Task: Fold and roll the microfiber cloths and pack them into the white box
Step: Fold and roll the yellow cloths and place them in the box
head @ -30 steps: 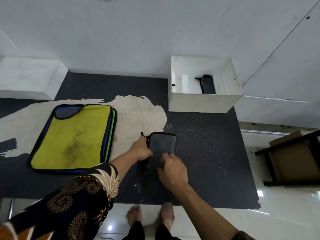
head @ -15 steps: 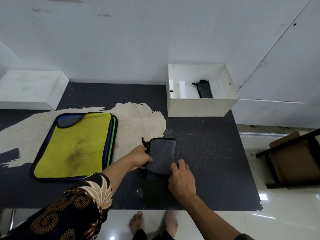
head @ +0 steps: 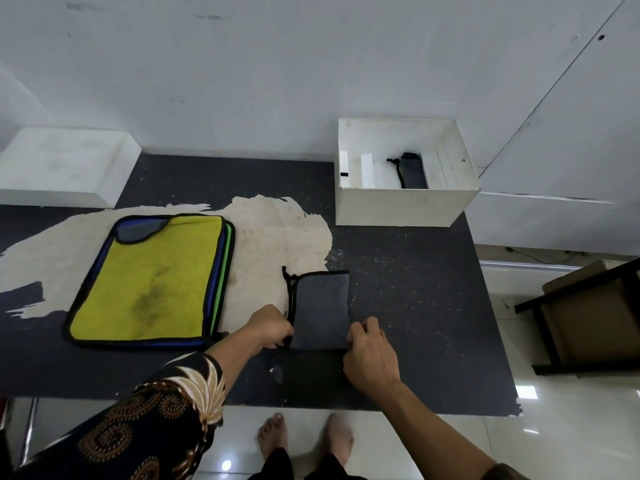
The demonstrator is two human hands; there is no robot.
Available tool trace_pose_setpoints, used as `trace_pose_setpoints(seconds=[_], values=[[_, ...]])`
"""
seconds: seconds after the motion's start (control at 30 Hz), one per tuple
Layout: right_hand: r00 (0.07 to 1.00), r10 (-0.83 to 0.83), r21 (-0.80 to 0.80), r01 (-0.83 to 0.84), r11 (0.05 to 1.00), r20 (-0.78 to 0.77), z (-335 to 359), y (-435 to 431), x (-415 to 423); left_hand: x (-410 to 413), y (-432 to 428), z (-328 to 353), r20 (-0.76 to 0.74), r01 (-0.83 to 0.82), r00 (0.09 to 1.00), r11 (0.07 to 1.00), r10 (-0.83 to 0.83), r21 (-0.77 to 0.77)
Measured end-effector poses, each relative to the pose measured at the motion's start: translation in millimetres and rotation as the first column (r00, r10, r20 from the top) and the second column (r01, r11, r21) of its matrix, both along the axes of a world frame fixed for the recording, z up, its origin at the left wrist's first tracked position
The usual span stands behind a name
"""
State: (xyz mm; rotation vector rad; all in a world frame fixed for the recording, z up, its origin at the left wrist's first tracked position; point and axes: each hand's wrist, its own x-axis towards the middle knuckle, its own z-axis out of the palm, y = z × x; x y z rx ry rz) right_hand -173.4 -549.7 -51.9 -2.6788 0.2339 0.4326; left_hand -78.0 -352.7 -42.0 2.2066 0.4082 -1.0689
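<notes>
A folded grey cloth [head: 320,303] with black trim lies on the dark table in front of me. My left hand [head: 272,327] pinches its near left corner. My right hand [head: 369,351] grips its near right corner. The white box [head: 401,207] stands at the back right, open on top, with one rolled grey cloth [head: 412,173] inside it. A stack of flat cloths [head: 152,278], yellow on top with blue and green edges beneath, lies to the left.
The dark table top [head: 408,299] has a worn pale patch in its middle. A white block [head: 65,168] sits at the back left against the wall. A black frame with a cardboard box [head: 588,317] stands on the floor to the right. My bare feet show below the table's edge.
Both hands slid back from the middle of the grey cloth to its near corners. The cloth now lies flatter and longer.
</notes>
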Motion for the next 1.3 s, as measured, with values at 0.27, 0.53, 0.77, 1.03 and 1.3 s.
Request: trace_pose_setpoints(seconds=[0.27, 0.53, 0.77, 1.03, 1.3], values=[[0.982, -0.163, 0.084, 0.155, 0.984, 0.097, 6.5, -0.3, 11.3, -8.5, -6.2, 6.1, 0.147, 0.193, 0.963, 0.957, -0.227, 0.215], [0.957, -0.286, 0.084, 0.289, 0.954, -0.043, 5.8, 7.6, 40.3, -28.6, -17.5, -6.0, 0.309, 0.559, 0.528, 0.597, -0.791, 0.575], [0.989, -0.087, -0.157, 0.105, 0.982, 0.119, 8.5, 10.3, 40.9, -26.9, -11.3, -11.7, 0.244, 0.558, 0.528, 0.548, -0.814, 0.623], [0.936, 0.302, -0.127, -0.327, 0.937, -0.182, -2.1, 15.7, 61.5, -12.3, -20.8, -4.0, 0.107, 0.687, 0.447, 0.418, -0.888, 0.594], [0.928, 0.274, -0.111, -0.309, 0.945, -0.252, -1.4, 11.3, 72.8, -16.1, -21.6, -3.1, 0.152, 0.651, 0.495, 0.481, -0.856, 0.587]])
